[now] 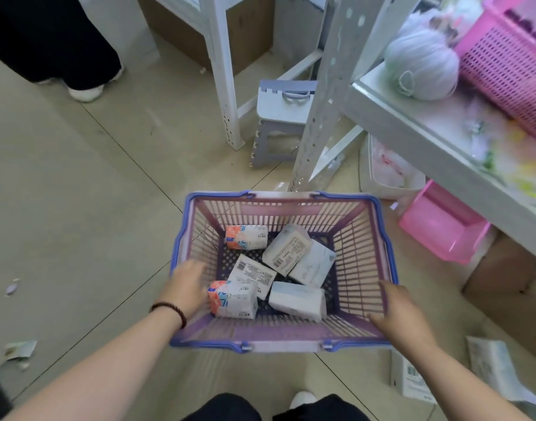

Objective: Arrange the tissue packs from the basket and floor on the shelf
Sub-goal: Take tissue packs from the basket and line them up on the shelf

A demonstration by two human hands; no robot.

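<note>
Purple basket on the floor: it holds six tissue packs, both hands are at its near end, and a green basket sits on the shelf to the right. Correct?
Not quite. The basket on the shelf is pink, not green; the head view shows this. The rest stands: the purple basket is on the floor with six tissue packs inside, and the left hand and right hand are at its near end.

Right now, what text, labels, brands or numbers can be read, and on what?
Nothing can be read.
Tissue packs in the basket: printed labels and barcodes, e.g. one pack, too blurred to read.
Orange-ended pack by the left hand: blue logo, unreadable.
Floor pack: label too blurred.
</note>
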